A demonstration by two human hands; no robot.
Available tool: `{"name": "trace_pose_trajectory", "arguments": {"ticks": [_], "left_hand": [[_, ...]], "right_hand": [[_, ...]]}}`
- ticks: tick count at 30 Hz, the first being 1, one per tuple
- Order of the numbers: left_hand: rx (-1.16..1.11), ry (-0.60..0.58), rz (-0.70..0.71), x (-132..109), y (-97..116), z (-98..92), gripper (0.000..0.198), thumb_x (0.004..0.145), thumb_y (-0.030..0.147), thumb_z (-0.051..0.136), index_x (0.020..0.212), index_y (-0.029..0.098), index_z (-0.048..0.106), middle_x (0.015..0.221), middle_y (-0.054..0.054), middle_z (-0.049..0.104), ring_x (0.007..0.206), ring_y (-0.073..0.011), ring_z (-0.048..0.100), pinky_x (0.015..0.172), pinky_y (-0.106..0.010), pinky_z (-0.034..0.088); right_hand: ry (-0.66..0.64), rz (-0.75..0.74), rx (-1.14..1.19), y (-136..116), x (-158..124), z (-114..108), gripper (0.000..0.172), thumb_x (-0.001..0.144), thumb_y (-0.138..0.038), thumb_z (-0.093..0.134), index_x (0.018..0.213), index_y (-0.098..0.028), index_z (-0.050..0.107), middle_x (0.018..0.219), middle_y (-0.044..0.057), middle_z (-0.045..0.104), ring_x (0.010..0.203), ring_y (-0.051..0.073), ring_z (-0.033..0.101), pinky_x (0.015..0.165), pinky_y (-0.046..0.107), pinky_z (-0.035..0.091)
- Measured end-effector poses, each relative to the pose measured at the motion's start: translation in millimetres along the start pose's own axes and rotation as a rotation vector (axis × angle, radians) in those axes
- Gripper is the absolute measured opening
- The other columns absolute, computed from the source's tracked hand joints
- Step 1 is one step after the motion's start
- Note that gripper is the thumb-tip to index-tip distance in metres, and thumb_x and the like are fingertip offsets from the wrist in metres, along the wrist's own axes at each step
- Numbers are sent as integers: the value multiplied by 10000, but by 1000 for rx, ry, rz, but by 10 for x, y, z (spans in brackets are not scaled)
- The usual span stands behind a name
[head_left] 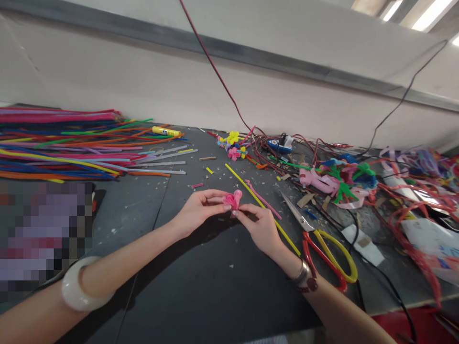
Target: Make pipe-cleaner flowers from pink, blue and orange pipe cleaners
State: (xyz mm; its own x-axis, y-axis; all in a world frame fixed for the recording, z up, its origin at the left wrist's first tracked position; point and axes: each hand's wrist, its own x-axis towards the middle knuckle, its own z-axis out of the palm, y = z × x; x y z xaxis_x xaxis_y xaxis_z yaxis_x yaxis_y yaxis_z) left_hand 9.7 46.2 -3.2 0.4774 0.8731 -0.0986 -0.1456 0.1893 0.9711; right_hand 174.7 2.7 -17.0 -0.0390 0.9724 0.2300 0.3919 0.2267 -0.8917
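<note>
Pink pipe-cleaner loop (233, 199) — left hand (199, 212) and right hand (260, 229) grips both clamped on it; slack pinch could let it spring open.

A pale wall (143, 91) backs the dark worktable (222, 296) under bright ceiling lights (430, 14).

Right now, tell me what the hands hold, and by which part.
Both hands pinch a twist of pink pipe cleaner between their fingertips, from opposite sides: the left hand at its left edge, the right hand at its lower right.
</note>
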Motion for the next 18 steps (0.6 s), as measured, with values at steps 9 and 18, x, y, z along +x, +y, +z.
{"name": "trace_pose_trajectory", "arguments": {"ticks": [9, 18], "left_hand": [[27, 117, 10, -7, -29, 51, 164, 607, 184, 720, 763, 145, 685, 728, -30, 707, 663, -145, 637, 693, -257, 488], [317, 129, 204, -84, -53, 89, 107, 715, 232, 636, 741, 183, 727, 868, -45, 707, 820, -187, 627, 768, -261, 473]], "right_hand": [[36, -52, -52, -38, -22, 22, 101, 760, -168, 596, 784, -181, 694, 722, 31, 677, 673, 153, 612, 660, 269, 473], [69, -174, -76, -19, -58, 39, 124, 790, -176, 571, 781, -202, 691, 728, 29, 655, 679, 142, 608, 648, 263, 480]]}}
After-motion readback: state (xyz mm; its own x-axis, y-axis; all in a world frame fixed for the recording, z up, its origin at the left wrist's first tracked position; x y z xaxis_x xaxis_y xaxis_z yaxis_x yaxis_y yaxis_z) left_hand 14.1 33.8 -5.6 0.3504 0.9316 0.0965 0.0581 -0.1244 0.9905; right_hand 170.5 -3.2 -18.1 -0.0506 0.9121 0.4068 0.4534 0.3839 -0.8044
